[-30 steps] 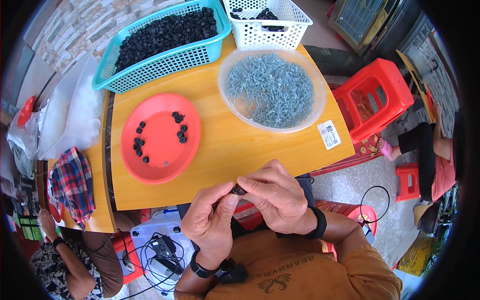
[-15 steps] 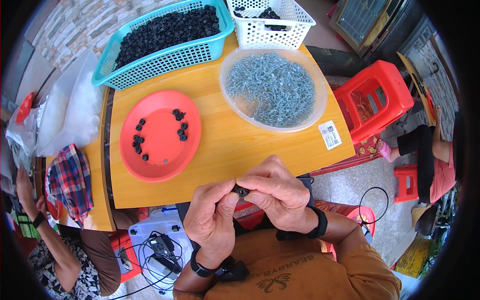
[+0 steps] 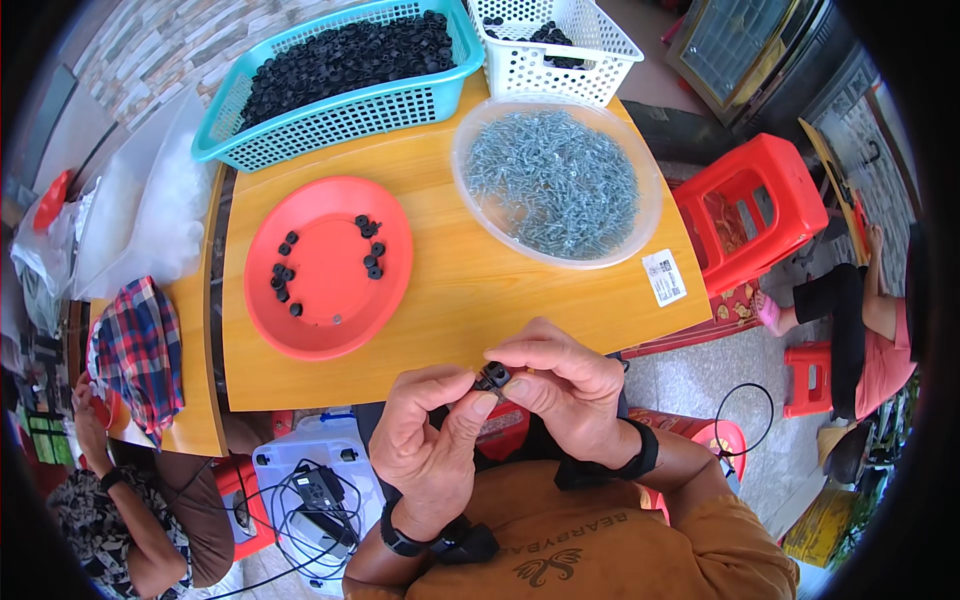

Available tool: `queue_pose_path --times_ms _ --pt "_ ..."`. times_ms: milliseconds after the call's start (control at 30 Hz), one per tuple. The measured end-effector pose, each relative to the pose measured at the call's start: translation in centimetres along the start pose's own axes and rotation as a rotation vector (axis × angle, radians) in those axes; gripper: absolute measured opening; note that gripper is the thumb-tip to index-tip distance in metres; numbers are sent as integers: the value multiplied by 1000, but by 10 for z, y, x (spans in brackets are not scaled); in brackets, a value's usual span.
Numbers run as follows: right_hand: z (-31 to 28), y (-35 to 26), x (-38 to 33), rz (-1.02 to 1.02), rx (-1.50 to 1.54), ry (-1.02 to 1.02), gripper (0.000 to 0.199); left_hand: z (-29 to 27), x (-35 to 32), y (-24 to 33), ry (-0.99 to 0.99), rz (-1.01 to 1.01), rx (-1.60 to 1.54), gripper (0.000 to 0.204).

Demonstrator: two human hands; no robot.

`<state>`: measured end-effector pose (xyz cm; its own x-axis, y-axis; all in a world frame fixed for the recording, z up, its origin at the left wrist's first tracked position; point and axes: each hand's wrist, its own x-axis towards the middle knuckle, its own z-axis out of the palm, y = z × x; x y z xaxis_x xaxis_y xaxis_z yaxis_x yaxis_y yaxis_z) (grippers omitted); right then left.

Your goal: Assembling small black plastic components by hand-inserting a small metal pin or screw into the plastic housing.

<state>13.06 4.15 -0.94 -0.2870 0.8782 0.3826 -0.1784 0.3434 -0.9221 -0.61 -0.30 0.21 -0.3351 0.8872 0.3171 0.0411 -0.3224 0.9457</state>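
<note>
Above the table's near edge, my left hand [image 3: 425,440] and my right hand [image 3: 570,390] meet, thumbs and forefingers pinched on a small black plastic piece [image 3: 495,374]. A dark opening shows in its face; whether it is one piece or two pressed together I cannot tell. Beyond my hands to the left lies a round red plate [image 3: 325,265]. Small black plastic pieces sit on it in two loose groups, one at the left [image 3: 283,275] and one at the right [image 3: 372,248]. Also on the plate, near its front, is a tiny grey bit [image 3: 337,319].
Silvery screws [image 3: 555,180] fill a translucent bowl [image 3: 652,215]. Behind stand a teal basket [image 3: 345,128] heaped with black pieces and a white basket [image 3: 558,84]. A red stool [image 3: 752,210] is at the right. Another person's arm [image 3: 135,505] is at the left, near a checked cloth [image 3: 140,350].
My right hand's fingers have shifted on the black piece, which has turned and shows more of its face. The view has shifted slightly. The other person's hand at the left has lowered.
</note>
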Motion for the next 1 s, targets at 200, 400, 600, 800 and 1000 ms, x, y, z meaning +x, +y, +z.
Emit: queue_pose_path --times_ms 200,400,600,800,1000 --pt "1 4 0 63 160 -9 25 -2 1 6 -42 37 154 21" --pt "3 8 -1 152 326 13 23 -4 2 11 -76 19 231 22" --pt "1 10 -3 381 576 44 23 -2 4 10 -41 34 214 23" --pt "1 13 -3 479 680 71 24 0 4 4 -33 72 236 25" --pt "1 13 -2 519 738 73 24 0 6 4 -22 76 253 24"
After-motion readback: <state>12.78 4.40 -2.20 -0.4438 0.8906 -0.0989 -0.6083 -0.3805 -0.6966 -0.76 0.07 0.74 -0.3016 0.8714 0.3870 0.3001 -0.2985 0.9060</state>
